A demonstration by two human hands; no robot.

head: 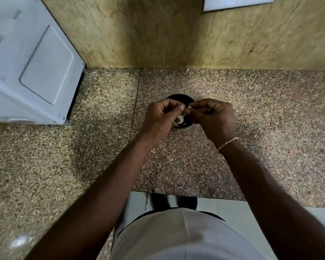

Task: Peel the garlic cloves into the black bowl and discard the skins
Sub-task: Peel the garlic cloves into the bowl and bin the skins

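Both hands, left hand [160, 117] and right hand [212, 117], pinch one garlic clove [188, 108] over the black bowl [184, 124]; torn skin may drop into the bowl.

You stand at a speckled granite tabletop [261, 113] with a seam running front to back through it. Behind it rises a mottled yellow-brown stone wall [139, 30]. A white appliance [30, 64] sits at your far left, and a white switch plate [236, 2] hangs upper right. Pale floor [233, 209] shows below the edge.
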